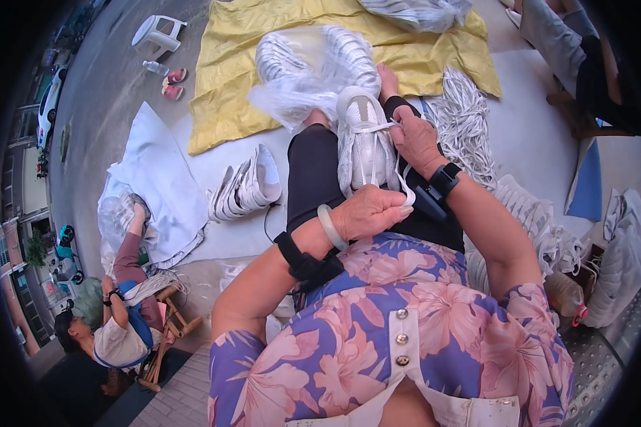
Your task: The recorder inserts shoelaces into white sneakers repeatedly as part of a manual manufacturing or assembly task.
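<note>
A white shoe upper lies on my lap between my dark-trousered legs, its rounded toe away from me. A white shoelace crosses it near the toe. My left hand is closed at the near end of the upper, pinching a loop of the lace between thumb and finger. On the far right side of the upper, my right hand is closed too, its fingertips pinching another stretch of the lace. A large bundle of white laces lies just to the right of my right hand.
Ahead, plastic-wrapped shoe uppers lie on a yellow sheet. A stack of uppers stands left of my knee; more uppers lie right. A co-worker sits at left beside a white cloth. A white stool stands beyond.
</note>
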A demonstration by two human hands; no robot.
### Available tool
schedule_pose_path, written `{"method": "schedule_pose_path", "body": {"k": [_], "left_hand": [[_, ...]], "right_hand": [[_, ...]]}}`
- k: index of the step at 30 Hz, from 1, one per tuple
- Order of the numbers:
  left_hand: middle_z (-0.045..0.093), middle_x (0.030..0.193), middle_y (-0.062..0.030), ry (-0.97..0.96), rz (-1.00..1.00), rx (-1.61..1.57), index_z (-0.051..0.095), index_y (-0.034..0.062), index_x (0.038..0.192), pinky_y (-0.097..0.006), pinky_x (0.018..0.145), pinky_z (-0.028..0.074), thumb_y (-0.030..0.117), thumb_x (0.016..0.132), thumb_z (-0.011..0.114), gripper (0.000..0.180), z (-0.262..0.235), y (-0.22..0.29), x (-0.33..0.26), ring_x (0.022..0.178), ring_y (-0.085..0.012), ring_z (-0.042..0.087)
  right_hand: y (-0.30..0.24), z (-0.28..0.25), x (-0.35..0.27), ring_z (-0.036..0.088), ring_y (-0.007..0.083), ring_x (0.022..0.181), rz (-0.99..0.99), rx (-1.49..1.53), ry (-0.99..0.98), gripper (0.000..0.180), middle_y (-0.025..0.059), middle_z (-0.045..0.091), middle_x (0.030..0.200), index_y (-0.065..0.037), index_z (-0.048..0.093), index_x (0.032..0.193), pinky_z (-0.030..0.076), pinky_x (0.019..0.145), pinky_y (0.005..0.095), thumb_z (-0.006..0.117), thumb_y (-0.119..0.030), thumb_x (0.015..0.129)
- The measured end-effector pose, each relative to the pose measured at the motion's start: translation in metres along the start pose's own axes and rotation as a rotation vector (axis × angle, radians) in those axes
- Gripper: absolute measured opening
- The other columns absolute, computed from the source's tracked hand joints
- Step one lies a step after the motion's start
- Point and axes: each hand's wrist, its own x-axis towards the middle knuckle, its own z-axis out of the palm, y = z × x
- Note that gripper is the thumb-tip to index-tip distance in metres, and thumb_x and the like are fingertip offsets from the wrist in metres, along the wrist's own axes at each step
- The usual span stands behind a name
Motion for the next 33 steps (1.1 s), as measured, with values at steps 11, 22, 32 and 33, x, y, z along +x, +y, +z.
{"method": "schedule_pose_path", "body": {"k": [11,22,32,33], "left_hand": [[0.050,0.059,-0.0162,-0.123,0.128,0.381,0.049,0.0049,0.067,-0.042,0.054,0.039,0.025,0.084,0.052,0.026,0.010,-0.007,0.002,0.059,-0.0362,0.052],[0.051,0.059,-0.0164,-0.225,0.153,0.437,0.050,0.0048,0.063,-0.045,0.057,0.038,0.026,0.083,0.051,0.029,0.006,-0.007,0.001,0.062,-0.0376,0.052],[0.053,0.062,-0.0178,-0.257,0.143,0.439,0.051,0.0041,0.065,-0.045,0.058,0.038,0.024,0.081,0.051,0.026,0.007,-0.007,0.002,0.065,-0.0385,0.052],[0.053,0.062,-0.0178,-0.259,0.146,0.437,0.051,0.0041,0.065,-0.045,0.058,0.038,0.024,0.081,0.051,0.026,0.006,-0.006,0.002,0.065,-0.0385,0.052]], "right_hand": [[-0.042,-0.014,0.012,0.057,0.0267,0.077,-0.350,0.026,-0.178,0.016,0.0073,0.056,0.079,-0.011,0.060,0.087,0.044,0.066,0.0326,0.058,-0.008,0.072],[-0.040,0.001,0.020,0.057,0.0287,0.078,-0.420,-0.063,-0.241,0.012,0.0082,0.054,0.080,-0.009,0.055,0.085,0.045,0.067,0.0371,0.059,-0.012,0.074],[-0.046,0.002,0.028,0.056,0.0324,0.080,-0.415,-0.104,-0.352,0.011,0.0121,0.056,0.081,-0.006,0.055,0.084,0.044,0.068,0.0397,0.056,-0.013,0.075],[-0.048,0.002,0.029,0.056,0.0324,0.080,-0.412,-0.107,-0.352,0.011,0.0121,0.056,0.081,-0.006,0.055,0.084,0.044,0.068,0.0397,0.056,-0.013,0.075]]}}
